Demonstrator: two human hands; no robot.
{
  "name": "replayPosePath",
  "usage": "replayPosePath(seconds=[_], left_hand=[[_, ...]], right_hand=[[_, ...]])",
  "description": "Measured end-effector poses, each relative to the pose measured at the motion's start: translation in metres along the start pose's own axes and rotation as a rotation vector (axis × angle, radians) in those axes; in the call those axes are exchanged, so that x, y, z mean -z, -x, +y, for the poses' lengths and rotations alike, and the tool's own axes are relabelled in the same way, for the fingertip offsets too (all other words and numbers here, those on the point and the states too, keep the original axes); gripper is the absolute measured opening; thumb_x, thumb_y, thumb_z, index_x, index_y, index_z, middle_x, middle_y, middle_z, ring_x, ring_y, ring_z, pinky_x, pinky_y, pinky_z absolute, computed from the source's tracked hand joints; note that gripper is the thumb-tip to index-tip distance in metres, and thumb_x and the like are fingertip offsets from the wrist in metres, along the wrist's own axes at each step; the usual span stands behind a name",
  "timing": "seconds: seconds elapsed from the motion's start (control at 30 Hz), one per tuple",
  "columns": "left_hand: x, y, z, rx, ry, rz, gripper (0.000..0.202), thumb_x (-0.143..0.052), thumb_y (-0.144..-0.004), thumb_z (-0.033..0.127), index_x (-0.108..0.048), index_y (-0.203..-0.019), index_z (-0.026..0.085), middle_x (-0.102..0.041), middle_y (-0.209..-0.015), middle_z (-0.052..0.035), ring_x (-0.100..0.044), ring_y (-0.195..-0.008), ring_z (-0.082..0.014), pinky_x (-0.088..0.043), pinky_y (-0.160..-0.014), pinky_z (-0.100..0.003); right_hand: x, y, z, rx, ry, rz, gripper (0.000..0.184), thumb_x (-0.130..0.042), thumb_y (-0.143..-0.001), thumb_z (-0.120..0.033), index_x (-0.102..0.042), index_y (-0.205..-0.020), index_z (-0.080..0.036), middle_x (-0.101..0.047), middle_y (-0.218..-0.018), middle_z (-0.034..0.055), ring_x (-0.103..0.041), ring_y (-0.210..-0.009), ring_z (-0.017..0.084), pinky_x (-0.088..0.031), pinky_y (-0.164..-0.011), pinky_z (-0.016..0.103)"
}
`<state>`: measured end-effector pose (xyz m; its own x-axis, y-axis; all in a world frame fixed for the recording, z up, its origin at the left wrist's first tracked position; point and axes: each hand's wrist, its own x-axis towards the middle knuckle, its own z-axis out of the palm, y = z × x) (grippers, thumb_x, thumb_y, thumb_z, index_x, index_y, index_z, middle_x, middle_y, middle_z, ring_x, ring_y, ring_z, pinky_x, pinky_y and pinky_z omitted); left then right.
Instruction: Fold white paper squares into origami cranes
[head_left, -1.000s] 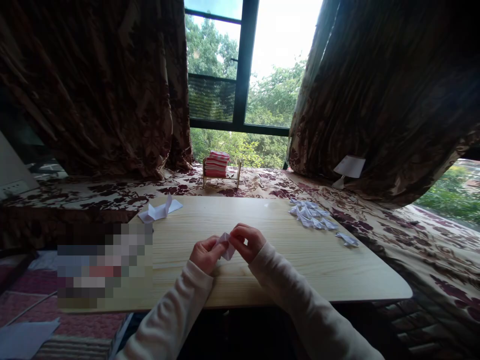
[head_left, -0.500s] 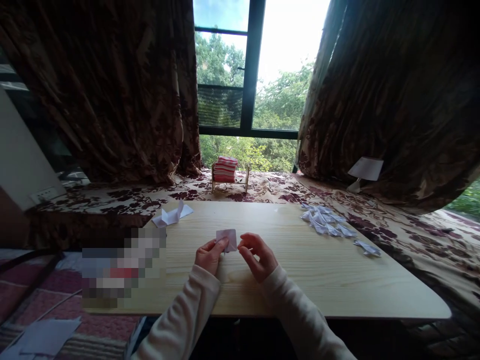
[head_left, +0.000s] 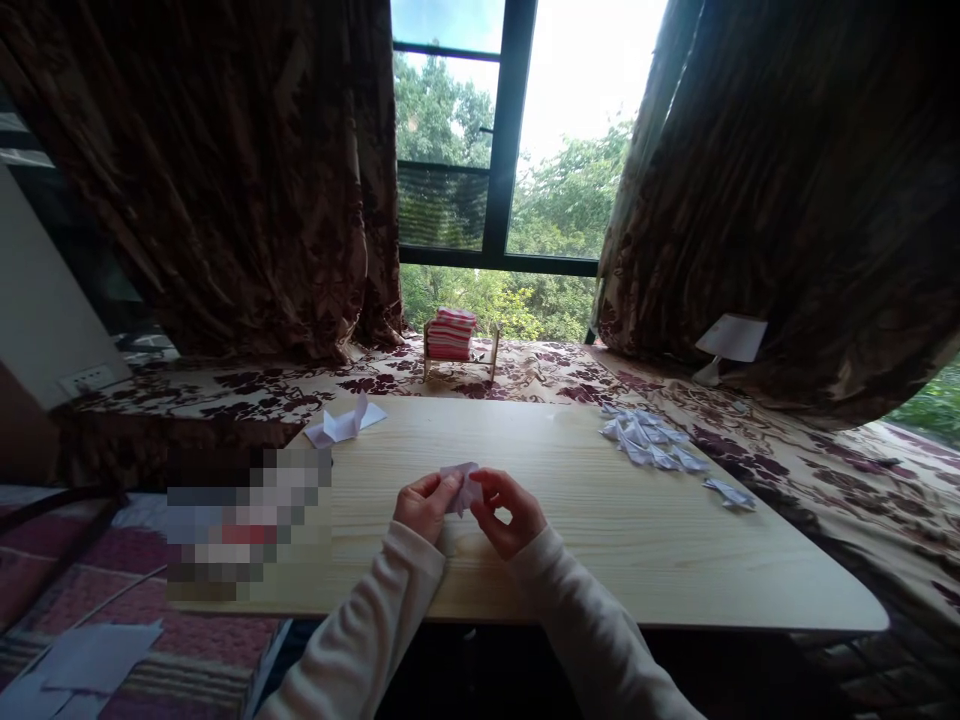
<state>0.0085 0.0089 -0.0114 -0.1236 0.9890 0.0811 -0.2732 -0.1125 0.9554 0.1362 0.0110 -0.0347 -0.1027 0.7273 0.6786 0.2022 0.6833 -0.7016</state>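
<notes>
Between my two hands is a small piece of folded white paper (head_left: 463, 490), held just above the wooden table (head_left: 600, 560). My left hand (head_left: 424, 502) pinches its left side between thumb and fingers. On the paper's right edge, the thumb and forefinger of my right hand (head_left: 514, 510) are closed, with a gap showing inside the curl of the fingers. Parts of the paper are hidden behind the fingertips.
Folded paper pieces (head_left: 649, 438) lie heaped at the table's right, with another small one (head_left: 730, 494) nearby. Creased sheets (head_left: 345, 425) stand at the back left. A pixelated patch covers the left side. Loose paper (head_left: 97, 660) lies lower left; a small lamp (head_left: 731, 340) stands beyond.
My right hand has moved left and taken hold of the paper's right edge. The paper, flat and square before, now looks bent and tilted. My left hand keeps its pinch.
</notes>
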Motion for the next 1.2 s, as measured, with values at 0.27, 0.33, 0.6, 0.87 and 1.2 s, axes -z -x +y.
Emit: replayPosePath(seconds=[0.27, 0.33, 0.6, 0.87, 1.2], left_hand=[[-0.001, 0.001, 0.003, -0.001, -0.018, 0.003, 0.027, -0.067, -0.060, 0.034, -0.070, -0.075, 0.010, -0.068, -0.062, -0.0033, -0.056, -0.056, -0.0126, -0.043, -0.055, -0.023], [-0.001, 0.000, 0.003, -0.001, -0.030, -0.005, 0.028, -0.068, -0.059, 0.033, -0.071, -0.075, 0.010, -0.068, -0.062, -0.0033, -0.056, -0.056, -0.0128, -0.043, -0.056, -0.023], [-0.001, 0.000, 0.000, -0.022, -0.100, -0.004, 0.025, -0.068, -0.059, 0.030, -0.072, -0.074, 0.011, -0.069, -0.062, -0.0035, -0.057, -0.055, -0.0127, -0.043, -0.054, -0.022], [-0.003, 0.003, 0.003, -0.021, -0.125, -0.043, 0.026, -0.068, -0.059, 0.030, -0.072, -0.076, 0.011, -0.071, -0.066, -0.0045, -0.060, -0.059, -0.0146, -0.046, -0.059, -0.023], [-0.007, 0.007, 0.002, -0.055, -0.161, -0.077, 0.028, -0.068, -0.058, 0.032, -0.072, -0.075, 0.010, -0.069, -0.061, -0.0042, -0.061, -0.060, -0.0178, -0.046, -0.059, -0.025]], right_hand=[[-0.001, -0.001, -0.002, 0.020, 0.039, 0.036, 0.030, -0.052, -0.070, -0.013, -0.055, -0.099, -0.020, -0.055, -0.071, -0.0001, -0.052, -0.060, 0.010, -0.046, -0.050, 0.021], [-0.001, -0.001, -0.002, 0.032, 0.056, 0.047, 0.026, -0.052, -0.071, -0.013, -0.057, -0.095, -0.019, -0.055, -0.070, 0.0002, -0.051, -0.060, 0.010, -0.045, -0.050, 0.021], [0.002, -0.006, -0.002, 0.090, 0.110, 0.098, 0.012, -0.053, -0.074, -0.018, -0.062, -0.082, -0.019, -0.055, -0.065, 0.0000, -0.050, -0.055, 0.010, -0.041, -0.044, 0.020], [0.005, -0.009, 0.001, 0.063, 0.184, 0.147, 0.006, -0.054, -0.072, -0.019, -0.057, -0.067, -0.019, -0.049, -0.058, -0.0023, -0.046, -0.049, 0.009, -0.037, -0.041, 0.019], [0.005, -0.010, 0.003, -0.005, 0.235, 0.150, 0.012, -0.052, -0.073, -0.023, -0.054, -0.062, -0.020, -0.048, -0.057, -0.0026, -0.045, -0.050, 0.009, -0.038, -0.046, 0.022]])
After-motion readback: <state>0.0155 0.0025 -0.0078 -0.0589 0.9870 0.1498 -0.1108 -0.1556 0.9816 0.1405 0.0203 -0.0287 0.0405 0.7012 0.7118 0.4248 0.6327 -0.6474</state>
